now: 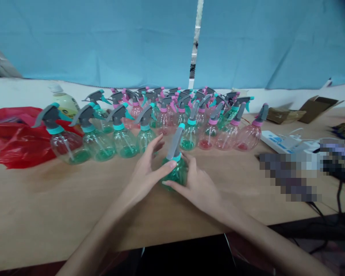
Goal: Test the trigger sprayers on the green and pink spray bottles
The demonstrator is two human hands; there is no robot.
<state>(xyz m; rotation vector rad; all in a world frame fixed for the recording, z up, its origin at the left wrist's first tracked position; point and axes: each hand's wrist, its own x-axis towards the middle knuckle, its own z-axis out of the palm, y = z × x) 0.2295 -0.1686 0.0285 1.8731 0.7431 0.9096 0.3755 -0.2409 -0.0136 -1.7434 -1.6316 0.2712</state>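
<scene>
A green spray bottle point(176, 172) with a grey trigger head stands on the wooden table point(60, 207) in front of me. My left hand point(148, 168) cups its left side, thumb laid across the front of the bottle. My right hand point(197, 182) cups its right side, fingers wrapped around the body. Both hands grip this one bottle. Behind it stand several more spray bottles: green ones point(99, 142) in a row to the left and pink ones point(245, 134) to the right and back.
A red plastic bag point(14, 134) lies at the far left, with a pale yellow bottle point(64, 101) behind it. A white power strip point(284, 142) with cables, brown cardboard boxes point(316, 107) and dark blurred items sit at the right. A blue cloth point(103, 42) hangs behind.
</scene>
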